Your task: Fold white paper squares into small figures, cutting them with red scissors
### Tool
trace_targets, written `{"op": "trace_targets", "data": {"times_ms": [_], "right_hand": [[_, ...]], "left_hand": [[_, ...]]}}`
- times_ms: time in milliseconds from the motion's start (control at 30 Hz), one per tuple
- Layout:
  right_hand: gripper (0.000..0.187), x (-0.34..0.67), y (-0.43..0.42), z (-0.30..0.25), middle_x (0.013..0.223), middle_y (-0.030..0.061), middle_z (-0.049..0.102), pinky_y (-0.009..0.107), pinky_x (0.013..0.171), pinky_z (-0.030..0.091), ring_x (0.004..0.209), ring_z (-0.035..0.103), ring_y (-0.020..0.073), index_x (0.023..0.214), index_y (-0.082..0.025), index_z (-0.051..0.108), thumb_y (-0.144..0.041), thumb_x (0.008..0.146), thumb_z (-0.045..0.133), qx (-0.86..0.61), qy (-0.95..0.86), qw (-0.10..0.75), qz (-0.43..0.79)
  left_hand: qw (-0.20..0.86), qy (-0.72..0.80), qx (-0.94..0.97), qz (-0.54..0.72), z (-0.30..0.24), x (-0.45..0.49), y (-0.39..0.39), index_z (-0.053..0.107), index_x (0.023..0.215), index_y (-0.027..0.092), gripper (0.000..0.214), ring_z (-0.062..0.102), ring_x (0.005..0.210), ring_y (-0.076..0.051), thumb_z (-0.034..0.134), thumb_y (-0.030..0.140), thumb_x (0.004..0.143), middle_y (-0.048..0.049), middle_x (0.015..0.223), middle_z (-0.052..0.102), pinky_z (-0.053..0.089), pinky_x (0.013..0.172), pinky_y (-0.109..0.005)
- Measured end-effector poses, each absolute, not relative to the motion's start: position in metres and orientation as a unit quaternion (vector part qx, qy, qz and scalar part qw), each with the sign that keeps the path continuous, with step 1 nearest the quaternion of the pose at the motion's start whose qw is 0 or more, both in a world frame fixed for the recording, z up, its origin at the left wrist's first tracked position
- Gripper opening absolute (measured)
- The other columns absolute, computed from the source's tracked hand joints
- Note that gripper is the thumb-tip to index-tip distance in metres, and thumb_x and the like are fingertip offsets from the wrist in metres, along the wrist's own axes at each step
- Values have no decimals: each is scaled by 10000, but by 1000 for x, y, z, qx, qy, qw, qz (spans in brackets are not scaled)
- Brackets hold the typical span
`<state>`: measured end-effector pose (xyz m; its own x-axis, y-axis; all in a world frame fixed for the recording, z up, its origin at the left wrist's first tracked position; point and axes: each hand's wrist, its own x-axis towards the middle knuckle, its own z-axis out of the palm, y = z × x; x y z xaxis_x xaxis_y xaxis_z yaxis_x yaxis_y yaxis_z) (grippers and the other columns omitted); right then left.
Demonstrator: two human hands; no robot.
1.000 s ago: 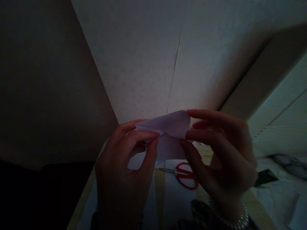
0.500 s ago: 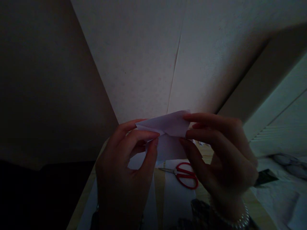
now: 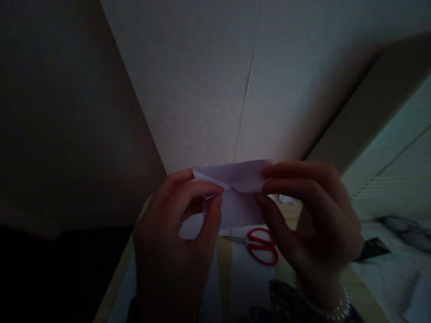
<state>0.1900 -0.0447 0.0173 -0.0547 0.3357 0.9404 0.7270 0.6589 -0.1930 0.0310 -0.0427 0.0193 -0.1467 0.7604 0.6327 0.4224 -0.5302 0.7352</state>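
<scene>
A folded sheet of white paper [image 3: 235,208] is held up between both hands, with a creased flap along its upper part. My left hand [image 3: 180,220] pinches its left side between thumb and forefinger near the fold. On the right edge, my right hand [image 3: 310,215] grips the paper, thumb below and fingers above. A beaded bracelet circles the right wrist. Beneath the paper lies a pair of scissors [image 3: 254,246] with red handles, its blades pointing left. The fingers cover parts of the paper's sides.
White paper sheets [image 3: 249,282] lie on the wooden table [image 3: 224,260] under the scissors and hands. A crumpled white scrap [image 3: 287,199] sits toward the back. A pale wall [image 3: 202,98] rises behind. At right is whitish cloth-like material [image 3: 393,278] with a dark flat object [image 3: 373,248].
The paper's upper flap has tilted slightly, its right end now lower and further right. My right hand has shifted a little to the right; my left hand has barely moved.
</scene>
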Motion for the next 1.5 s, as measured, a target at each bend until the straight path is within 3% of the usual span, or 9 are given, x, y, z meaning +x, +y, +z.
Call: {"op": "trace_targets", "data": {"times_ms": [133,333,533,800,900,1133,1500], "right_hand": [[214,190,-43,18,933,32,708,343,696,540,849,654,196,906,-221,658,-29,818,692,-359,-709,586,-161],[220,189,-43,18,932,19,686,327,707,535,862,635,182,920,-225,649,-22,839,675,-360,-704,599,-127],[244,188,-42,15,927,11,669,298,684,526,845,617,163,926,-215,655,-2,812,691,-343,-697,623,-88],[341,184,-44,13,965,-4,636,313,769,499,901,600,157,1033,-236,650,29,823,692,-328,-678,658,18],[334,185,-46,14,998,4,647,294,787,512,920,607,145,1073,-222,663,17,841,688,-342,-689,639,0],[160,188,-46,17,970,1,646,217,822,515,919,601,99,950,-184,703,-41,880,697,-380,-710,587,-80],[142,190,-47,17,975,6,670,201,830,523,921,619,106,980,-185,740,-83,881,738,-398,-709,573,-102]], "left_hand": [[149,475,631,595,19,33,-43,715,783,289,135,694,778,-144,717,155,799,50,995,678,653,728,-295],[132,464,639,599,18,31,-42,714,781,279,140,689,825,-127,717,139,793,49,951,686,613,704,-228],[143,455,644,598,15,28,-44,717,810,285,154,713,785,-133,700,133,804,58,919,713,612,700,-232],[150,458,644,594,17,29,-42,720,820,284,140,708,780,-140,699,146,811,52,883,729,604,696,-247],[160,453,641,599,17,30,-42,712,820,286,134,707,784,-139,700,152,819,55,883,729,598,705,-251],[155,474,644,580,19,31,-45,697,821,293,138,691,814,-130,674,159,847,69,897,717,582,737,-233],[143,459,641,597,17,31,-41,703,790,265,112,686,819,-110,705,157,819,65,900,712,563,729,-186]]}}
